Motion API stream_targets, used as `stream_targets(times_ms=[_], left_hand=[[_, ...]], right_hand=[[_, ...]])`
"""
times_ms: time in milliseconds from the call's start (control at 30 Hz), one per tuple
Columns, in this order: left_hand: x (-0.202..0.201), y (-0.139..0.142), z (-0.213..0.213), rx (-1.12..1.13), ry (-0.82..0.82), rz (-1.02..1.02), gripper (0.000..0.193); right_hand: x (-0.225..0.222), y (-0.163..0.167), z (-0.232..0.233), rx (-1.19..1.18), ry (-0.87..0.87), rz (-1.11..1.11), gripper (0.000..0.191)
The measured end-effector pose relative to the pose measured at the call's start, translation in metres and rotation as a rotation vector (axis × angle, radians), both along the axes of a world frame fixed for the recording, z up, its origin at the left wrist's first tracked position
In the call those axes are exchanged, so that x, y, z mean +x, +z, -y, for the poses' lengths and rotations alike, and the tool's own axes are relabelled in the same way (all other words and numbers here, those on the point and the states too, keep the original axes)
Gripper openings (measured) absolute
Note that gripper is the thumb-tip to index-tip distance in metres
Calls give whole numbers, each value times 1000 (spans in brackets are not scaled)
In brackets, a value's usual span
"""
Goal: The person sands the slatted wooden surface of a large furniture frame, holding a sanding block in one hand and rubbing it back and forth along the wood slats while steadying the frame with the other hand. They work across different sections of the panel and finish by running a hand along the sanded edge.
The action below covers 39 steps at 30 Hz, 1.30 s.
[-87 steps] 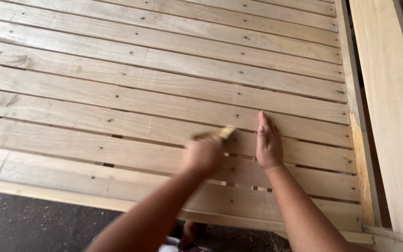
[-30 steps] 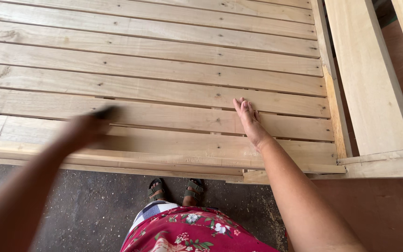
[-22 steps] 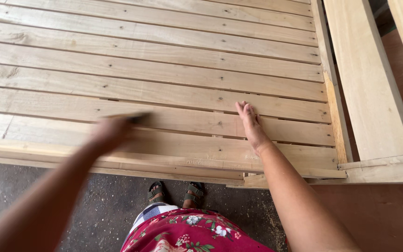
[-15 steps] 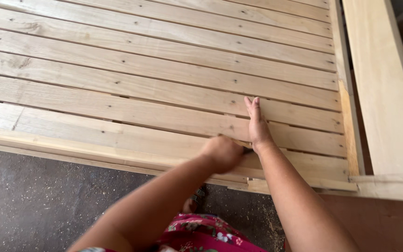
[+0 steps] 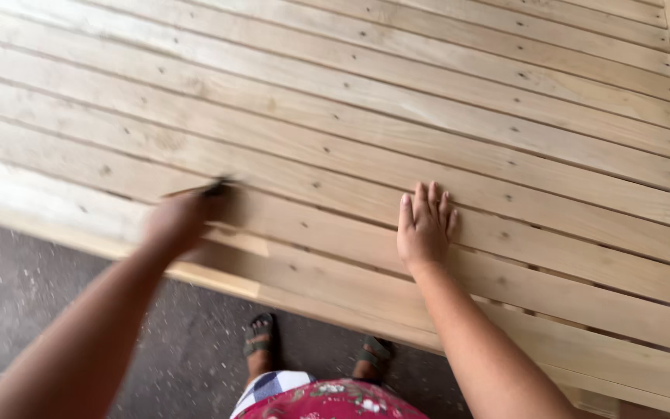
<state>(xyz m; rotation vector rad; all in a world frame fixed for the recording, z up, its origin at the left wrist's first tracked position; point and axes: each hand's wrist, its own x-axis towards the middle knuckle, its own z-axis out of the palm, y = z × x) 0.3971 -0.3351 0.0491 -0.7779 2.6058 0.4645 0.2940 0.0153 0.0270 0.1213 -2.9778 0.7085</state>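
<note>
Low at centre-left, the blurred left hand is closed around a small dark object on the slatted wooden panel, while the right hand lies open, flat on a slat, holding nothing.

Right hand flat on slatted wooden panel, near front edge. Left hand on panel, well left of right hand. Floor below front edge; sandalled feet on floor.

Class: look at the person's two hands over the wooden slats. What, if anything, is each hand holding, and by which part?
Left hand grips a small dark thing; blur hides what and where. Right hand lies flat on a slat, holding nothing.
</note>
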Motion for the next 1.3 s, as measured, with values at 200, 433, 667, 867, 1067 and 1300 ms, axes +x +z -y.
stream_targets(times_ms=[200, 433, 667, 867, 1067, 1300], left_hand=[[7, 11, 142, -213, 204, -124, 57], [-38, -18, 7, 259, -26, -209, 42], [-23, -24, -96, -26, -791, -223, 19], [-22, -40, 78, -156, -446, -362, 66], [4, -9, 220, -271, 241, -124, 63], [-6, -45, 76, 79, -208, -276, 47]], right_hand=[[19, -19, 65, 216, -18, -89, 69], [41, -25, 89, 282, -37, -137, 66], [44, -25, 94, 317, -224, 37, 64], [36, -25, 151, 358, -343, 99, 78], [44, -24, 181, 374, -216, 200, 78], [41, -26, 181, 393, -223, 184, 78]])
